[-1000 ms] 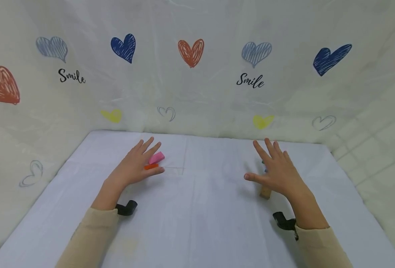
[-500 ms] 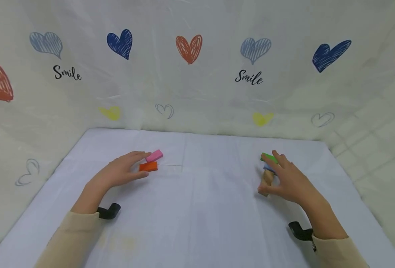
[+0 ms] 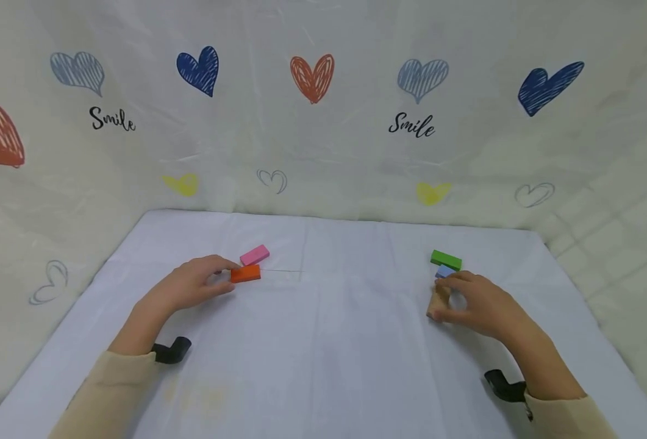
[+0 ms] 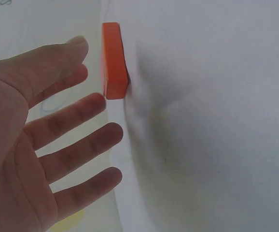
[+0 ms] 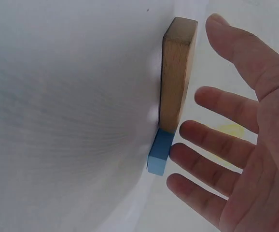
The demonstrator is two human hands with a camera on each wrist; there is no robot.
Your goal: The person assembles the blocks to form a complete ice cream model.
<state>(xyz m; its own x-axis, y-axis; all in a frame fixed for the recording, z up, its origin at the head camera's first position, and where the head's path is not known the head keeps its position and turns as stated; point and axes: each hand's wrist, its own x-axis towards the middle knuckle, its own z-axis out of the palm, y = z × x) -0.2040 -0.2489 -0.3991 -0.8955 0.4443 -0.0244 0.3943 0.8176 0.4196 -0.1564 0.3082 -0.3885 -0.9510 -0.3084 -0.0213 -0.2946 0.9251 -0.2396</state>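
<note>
Beside the left end of an orange block [image 3: 245, 274], my left hand [image 3: 194, 283] reaches in with thumb and fingers spread apart. The left wrist view shows the orange block [image 4: 115, 63] just past the fingertips, with no grip on it. A pink block [image 3: 254, 255] lies right behind it. Over on the right, my right hand [image 3: 482, 305] hovers around a plain wooden block [image 3: 438, 301], thumb near its front end. In the right wrist view the fingers are extended beside the wooden block [image 5: 174, 82] and a blue block [image 5: 160, 152]. A green block [image 3: 446, 260] lies behind the blue one.
A white cloth covers the table [image 3: 323, 353], with a faint crease between the two groups of blocks. Behind it rises a pale backdrop [image 3: 350, 164] printed with hearts and "Smile". Black bands with wrist cameras sit on both wrists.
Both hands have come down and moved outward, from above the blocks to beside them. The orange, pink, green and blue blocks are now more exposed. Fingers have drawn in somewhat.
</note>
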